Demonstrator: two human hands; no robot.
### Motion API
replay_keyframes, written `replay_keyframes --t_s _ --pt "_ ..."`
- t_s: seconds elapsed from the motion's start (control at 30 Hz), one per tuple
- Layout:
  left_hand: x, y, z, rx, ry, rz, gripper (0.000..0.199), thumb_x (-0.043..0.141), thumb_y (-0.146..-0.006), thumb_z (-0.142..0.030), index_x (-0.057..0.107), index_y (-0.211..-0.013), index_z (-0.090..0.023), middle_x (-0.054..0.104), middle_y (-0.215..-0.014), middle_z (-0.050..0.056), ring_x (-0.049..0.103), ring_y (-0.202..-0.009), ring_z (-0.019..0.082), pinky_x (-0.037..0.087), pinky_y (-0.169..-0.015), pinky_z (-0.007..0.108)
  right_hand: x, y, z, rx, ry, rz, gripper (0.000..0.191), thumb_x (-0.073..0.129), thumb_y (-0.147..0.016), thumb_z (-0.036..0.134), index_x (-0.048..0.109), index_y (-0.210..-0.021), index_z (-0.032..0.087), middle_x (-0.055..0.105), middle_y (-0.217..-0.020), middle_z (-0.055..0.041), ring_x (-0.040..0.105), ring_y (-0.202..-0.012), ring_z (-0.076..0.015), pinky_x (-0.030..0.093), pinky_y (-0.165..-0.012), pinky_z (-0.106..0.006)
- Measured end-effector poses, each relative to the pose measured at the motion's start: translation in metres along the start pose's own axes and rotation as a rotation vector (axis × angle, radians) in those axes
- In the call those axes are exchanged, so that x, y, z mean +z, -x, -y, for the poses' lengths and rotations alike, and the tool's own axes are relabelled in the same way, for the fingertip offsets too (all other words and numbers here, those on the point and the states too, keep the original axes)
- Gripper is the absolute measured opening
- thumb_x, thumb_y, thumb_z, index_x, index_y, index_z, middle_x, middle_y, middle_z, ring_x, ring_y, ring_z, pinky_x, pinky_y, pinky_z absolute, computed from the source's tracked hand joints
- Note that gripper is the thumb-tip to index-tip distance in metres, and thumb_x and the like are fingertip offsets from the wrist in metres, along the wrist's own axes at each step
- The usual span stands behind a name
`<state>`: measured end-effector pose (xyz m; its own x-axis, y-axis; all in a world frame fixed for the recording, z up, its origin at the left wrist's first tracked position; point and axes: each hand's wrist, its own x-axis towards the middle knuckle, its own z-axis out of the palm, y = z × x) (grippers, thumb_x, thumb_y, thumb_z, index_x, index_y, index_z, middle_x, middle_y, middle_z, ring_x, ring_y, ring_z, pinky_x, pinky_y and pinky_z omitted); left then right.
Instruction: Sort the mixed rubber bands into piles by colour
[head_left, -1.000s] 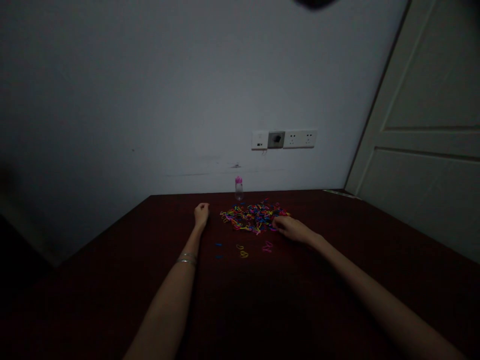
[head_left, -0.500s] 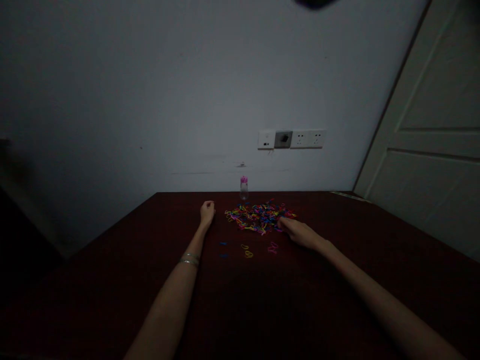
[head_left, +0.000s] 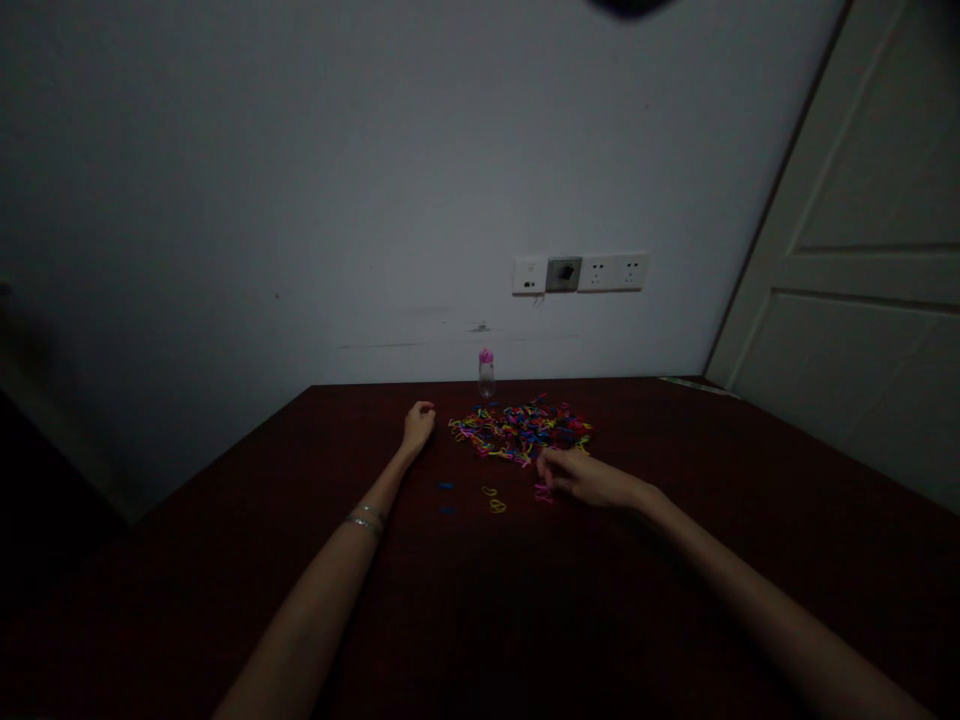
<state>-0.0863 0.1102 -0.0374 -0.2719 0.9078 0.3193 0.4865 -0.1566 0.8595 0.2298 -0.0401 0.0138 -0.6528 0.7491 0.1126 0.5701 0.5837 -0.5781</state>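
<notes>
A heap of small coloured rubber bands lies spread out on the dark red table. Nearer me, a few bands lie apart by colour: blue bands, yellow bands and pink bands. My right hand is just above and beside the pink bands, at the heap's near edge. Its fingers are pinched together, and what they hold is too small and dim to make out. Left of the heap, my left hand rests on the table with its fingers curled in and nothing visible in them.
Behind the heap, close to the wall, stands a small clear bottle with a pink cap. Sockets and switches are set in the wall above it. A pale panelled door is at the right. The light is dim.
My right hand has drawn back from the heap, toward me and slightly left, to the pink bands. My left hand has barely shifted.
</notes>
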Motion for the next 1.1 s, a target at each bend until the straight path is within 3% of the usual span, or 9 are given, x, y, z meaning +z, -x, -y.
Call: replay_keyframes --t_s 0.17,0.4,0.57,0.8,0.93,1.1 --pt "0.0 -0.001 0.001 -0.033 0.073 0.047 0.025 0.047 -0.07 -0.015 0.061 -0.091 -0.011 0.053 -0.054 -0.002 0.049 -0.049 0.01 0.037 -0.051 0.021 -0.002 -0.002 -0.004 0.021 -0.068 0.001 0.009 0.047 -0.077 0.014 0.05 -0.084 0.019 0.059 -0.079 -0.0018 0.053 -0.07 -0.0126 0.041 -0.062 -0.023" --pt "-0.004 0.0 -0.004 -0.059 0.057 0.164 0.021 0.049 -0.067 -0.017 0.061 -0.083 -0.011 0.046 -0.048 -0.004 0.042 -0.045 0.008 0.031 -0.045 0.019 -0.014 0.0 -0.018 0.04 -0.053 -0.103 0.009 0.047 -0.078 0.02 0.052 -0.085 0.018 0.058 -0.078 -0.0024 0.052 -0.069 -0.0131 0.042 -0.063 -0.025" --pt "-0.005 0.014 -0.029 0.137 -0.17 0.442 0.019 0.055 -0.065 -0.028 0.063 -0.072 -0.012 0.052 -0.055 -0.002 0.044 -0.052 0.009 0.032 -0.048 0.019 -0.022 0.003 -0.027 0.066 0.007 -0.174 0.013 0.047 -0.077 0.022 0.054 -0.087 0.017 0.056 -0.077 -0.0026 0.051 -0.067 -0.0133 0.041 -0.061 -0.026" --pt "0.003 0.055 -0.083 0.502 -0.398 0.769 0.021 0.055 -0.071 -0.029 0.068 -0.079 -0.015 0.061 -0.067 0.0 0.051 -0.062 0.011 0.037 -0.058 0.02 -0.028 0.007 -0.026 0.101 0.027 -0.184 0.015 0.046 -0.076 0.022 0.056 -0.086 0.016 0.056 -0.075 -0.0036 0.05 -0.066 -0.0138 0.04 -0.061 -0.026" --pt "0.007 0.073 -0.096 0.652 -0.612 0.783 0.019 0.052 -0.076 -0.026 0.068 -0.085 -0.02 0.066 -0.081 0.003 0.058 -0.075 0.015 0.04 -0.069 0.022 -0.028 0.008 -0.027 0.127 0.048 -0.188 0.017 0.046 -0.076 0.022 0.058 -0.087 0.016 0.057 -0.076 -0.004 0.051 -0.066 -0.0143 0.04 -0.061 -0.026" --pt "0.01 0.08 -0.096 0.698 -0.773 0.744 0.021 0.049 -0.079 -0.029 0.068 -0.082 -0.019 0.066 -0.08 0.006 0.06 -0.076 0.018 0.041 -0.067 0.023 -0.027 0.007 -0.038 0.131 0.078 -0.199 0.019 0.046 -0.077 0.023 0.06 -0.088 0.016 0.06 -0.078 -0.0041 0.052 -0.067 -0.0144 0.04 -0.063 -0.026"
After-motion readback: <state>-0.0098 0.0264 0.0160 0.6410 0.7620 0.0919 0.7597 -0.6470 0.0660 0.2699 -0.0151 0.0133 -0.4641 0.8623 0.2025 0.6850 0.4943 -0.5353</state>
